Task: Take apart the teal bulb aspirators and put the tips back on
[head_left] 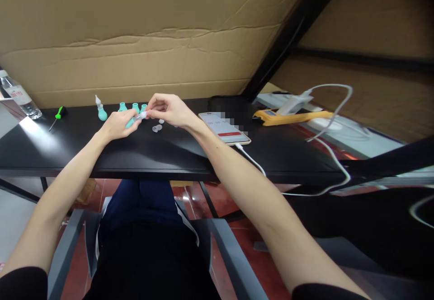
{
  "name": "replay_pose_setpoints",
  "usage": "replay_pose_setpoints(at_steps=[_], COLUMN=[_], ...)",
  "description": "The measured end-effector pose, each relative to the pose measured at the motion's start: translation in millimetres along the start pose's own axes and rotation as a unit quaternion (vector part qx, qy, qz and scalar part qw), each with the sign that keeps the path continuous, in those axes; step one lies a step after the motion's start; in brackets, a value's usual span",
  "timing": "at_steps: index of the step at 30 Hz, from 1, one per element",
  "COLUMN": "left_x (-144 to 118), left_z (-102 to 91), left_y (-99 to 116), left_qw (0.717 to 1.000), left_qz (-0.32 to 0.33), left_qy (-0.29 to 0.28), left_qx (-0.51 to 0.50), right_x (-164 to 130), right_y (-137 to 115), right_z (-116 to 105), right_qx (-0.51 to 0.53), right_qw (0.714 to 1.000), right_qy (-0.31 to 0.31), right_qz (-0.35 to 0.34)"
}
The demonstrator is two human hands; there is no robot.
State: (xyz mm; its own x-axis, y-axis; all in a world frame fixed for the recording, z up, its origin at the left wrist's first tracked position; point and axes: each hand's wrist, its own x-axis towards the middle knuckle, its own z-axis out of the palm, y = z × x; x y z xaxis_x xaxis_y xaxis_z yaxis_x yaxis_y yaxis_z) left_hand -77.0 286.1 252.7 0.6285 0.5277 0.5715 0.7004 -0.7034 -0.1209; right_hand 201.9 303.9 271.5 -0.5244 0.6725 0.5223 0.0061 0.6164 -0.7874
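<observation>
So — left fingers grip a teal bulb, right fingers the nozzle.

Clothing consists of a black top with short black sleeves and dark blue trousers, a white stripe running along each outer side. Forearms, left hand and right hand are bare.

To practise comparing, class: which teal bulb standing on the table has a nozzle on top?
The leftmost bulb, nearest the green-handled screwdriver: a nozzle tops it, while the three bulbs beside the left hand show none.
</observation>
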Motion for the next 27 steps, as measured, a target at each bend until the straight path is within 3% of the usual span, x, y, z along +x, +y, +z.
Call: replay_pose_setpoints(at_steps=[10, 21, 27], left_x=[-1, 2, -3], left_z=[6.6, 9.5, 10.6], left_y=[3, 8, 6], left_qw=[1.000, 0.995, 0.996], left_qz=[-0.007, -0.032, -0.012], left_qy=[-0.007, -0.024, -0.046], left_qx=[0.011, -0.091, -0.069], right_x=[-7, -14, -14], right_y=[9, 5, 10], right_z=[1, 1, 3], right_qx=[-0.073, -0.183, -0.102], right_qw=[0.997, 0.982, 0.994], right_qy=[0.022, 0.019, -0.001], right_qz=[-0.009, -0.045, -0.024])
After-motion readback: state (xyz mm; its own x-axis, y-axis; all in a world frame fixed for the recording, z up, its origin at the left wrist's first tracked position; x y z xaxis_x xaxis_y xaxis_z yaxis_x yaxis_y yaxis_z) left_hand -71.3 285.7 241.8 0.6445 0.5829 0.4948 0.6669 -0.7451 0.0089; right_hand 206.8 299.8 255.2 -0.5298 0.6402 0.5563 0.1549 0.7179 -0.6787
